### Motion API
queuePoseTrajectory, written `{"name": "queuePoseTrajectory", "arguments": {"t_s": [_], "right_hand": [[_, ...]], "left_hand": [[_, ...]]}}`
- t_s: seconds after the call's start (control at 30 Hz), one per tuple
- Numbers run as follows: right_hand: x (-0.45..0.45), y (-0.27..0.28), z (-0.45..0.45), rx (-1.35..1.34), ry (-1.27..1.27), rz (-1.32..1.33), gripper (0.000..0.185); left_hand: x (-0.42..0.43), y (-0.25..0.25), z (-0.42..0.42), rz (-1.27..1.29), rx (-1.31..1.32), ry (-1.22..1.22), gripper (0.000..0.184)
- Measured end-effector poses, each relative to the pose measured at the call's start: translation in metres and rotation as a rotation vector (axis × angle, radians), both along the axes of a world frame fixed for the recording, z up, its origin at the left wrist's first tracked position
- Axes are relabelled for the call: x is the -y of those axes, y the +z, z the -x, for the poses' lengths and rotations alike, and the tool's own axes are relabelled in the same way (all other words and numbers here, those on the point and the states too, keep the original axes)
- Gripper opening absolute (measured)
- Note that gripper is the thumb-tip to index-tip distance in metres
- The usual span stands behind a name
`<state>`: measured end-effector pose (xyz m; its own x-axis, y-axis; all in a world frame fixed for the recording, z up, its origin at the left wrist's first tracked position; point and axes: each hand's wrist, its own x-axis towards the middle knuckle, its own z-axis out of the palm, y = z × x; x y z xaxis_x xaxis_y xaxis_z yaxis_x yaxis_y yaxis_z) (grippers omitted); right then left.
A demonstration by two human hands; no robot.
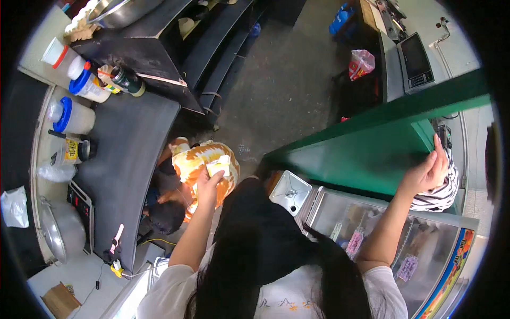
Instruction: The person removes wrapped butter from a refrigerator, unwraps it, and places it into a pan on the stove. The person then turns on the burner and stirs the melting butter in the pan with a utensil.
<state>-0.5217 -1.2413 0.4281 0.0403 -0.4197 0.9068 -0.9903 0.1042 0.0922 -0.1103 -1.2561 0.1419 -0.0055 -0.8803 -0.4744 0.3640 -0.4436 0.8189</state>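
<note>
From where I stand, the dark counter (133, 122) is leftmost, with tubs (81, 118) along its far edge. Beside it someone in an orange-and-white shirt (186, 159) bends low. Above that shirt, as the camera sees it, is the wearer's left hand (207, 186), closed in a pinch on a small white-and-yellow pad (218, 166). The pad sits at the thumb and fingertips, most of it jutting past them. I can't tell if it's cloth, sponge or packet; I'd judge it light, probably soft and hard to break, best gripped by the near edge, as here. Further right come a white basin (289, 186), the green panel (345, 154) and a glass-topped case (451, 274). The right hand (427, 171) is well apart from the pad, fingers nearly straight, seemingly holding nothing, beside a striped cloth (450, 183); whether it touches the panel, I can't tell.
</note>
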Motion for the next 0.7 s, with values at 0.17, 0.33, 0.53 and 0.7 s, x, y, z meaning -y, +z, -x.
{"name": "queuePoseTrajectory", "arguments": {"t_s": [0.17,0.33,0.53,0.7], "right_hand": [[0.005,-0.006,0.004,0.011,-0.097,0.056,0.037],[0.007,-0.023,0.019,-0.166,-0.15,0.247,0.035],[0.005,-0.054,0.043,-0.022,-0.297,0.276,0.031],[0.041,-0.081,0.043,0.101,-0.538,0.277,0.03]], "left_hand": [[0.062,-0.009,0.042,0.043,0.06,-0.052,0.028],[0.135,0.003,0.128,0.09,-0.271,-0.157,0.035],[0.244,0.02,0.24,0.18,-0.265,-0.381,0.034],[0.342,0.025,0.318,0.195,-0.268,-0.589,0.028]]}}
